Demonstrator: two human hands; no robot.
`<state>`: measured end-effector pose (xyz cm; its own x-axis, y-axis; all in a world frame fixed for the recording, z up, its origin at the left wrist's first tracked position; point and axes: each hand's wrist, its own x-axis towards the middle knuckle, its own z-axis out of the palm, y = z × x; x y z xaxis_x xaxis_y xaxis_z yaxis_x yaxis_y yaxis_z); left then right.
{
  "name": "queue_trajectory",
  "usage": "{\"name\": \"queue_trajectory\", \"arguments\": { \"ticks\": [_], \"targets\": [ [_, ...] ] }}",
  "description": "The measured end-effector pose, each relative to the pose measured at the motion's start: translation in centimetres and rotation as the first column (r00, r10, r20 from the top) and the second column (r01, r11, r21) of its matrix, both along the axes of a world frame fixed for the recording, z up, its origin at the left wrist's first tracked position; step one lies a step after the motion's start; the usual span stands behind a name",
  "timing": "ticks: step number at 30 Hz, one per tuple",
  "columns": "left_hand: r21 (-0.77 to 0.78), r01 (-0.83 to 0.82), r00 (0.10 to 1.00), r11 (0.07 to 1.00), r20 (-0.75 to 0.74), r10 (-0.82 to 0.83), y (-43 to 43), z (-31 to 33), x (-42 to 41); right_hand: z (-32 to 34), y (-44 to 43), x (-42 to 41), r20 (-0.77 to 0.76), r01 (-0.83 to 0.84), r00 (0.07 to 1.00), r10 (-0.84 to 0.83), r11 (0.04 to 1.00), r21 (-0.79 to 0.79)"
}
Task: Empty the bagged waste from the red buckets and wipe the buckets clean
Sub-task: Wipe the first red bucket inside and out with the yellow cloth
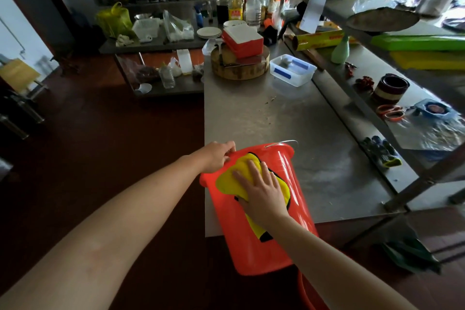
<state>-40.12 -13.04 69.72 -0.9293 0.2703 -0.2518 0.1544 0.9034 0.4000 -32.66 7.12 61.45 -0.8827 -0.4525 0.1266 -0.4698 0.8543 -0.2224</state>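
Red bucket (251, 254) on its side at near-left corner of steel table (264, 113), base overhanging near edge, mouth facing away, inside hidden. Left hand (217, 157): fingers curled over rim at table's left edge. Right hand (261, 191): fingers straight and spread, pressing yellow cloth (227, 182) on bucket wall. Bare steel beyond bucket up to clear plastic tub (293, 69), contents unclear. Open floor (113, 133) to left.

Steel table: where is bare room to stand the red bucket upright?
The middle of the steel table is bare, between the red bucket at the near edge and the clear plastic box and chopping block farther off. That far end is crowded; so is the shelf on the right.
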Motion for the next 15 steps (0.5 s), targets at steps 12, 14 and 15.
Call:
{"name": "queue_trajectory", "arguments": {
  "ticks": [12, 14, 15],
  "targets": [
    [-0.020, -0.056, 0.996, 0.998, 0.065, 0.057, -1.3, -0.4, 0.5, -1.5, 7.3, -4.6, 0.472, 0.595, 0.790, -0.391, 0.675, -0.436],
    [0.018, -0.046, 0.997, 0.999, 0.067, 0.045, -0.8, -0.4, 0.4, -1.4, 7.8, -5.2, 0.495, 0.606, 0.780, -0.382, 0.655, -0.450],
    [0.039, -0.042, 0.998, 0.998, 0.054, 0.039, -0.3, -0.3, 0.4, -1.3, 7.8, -5.4, 0.500, 0.608, 0.778, -0.380, 0.653, -0.451]
  ]
}}
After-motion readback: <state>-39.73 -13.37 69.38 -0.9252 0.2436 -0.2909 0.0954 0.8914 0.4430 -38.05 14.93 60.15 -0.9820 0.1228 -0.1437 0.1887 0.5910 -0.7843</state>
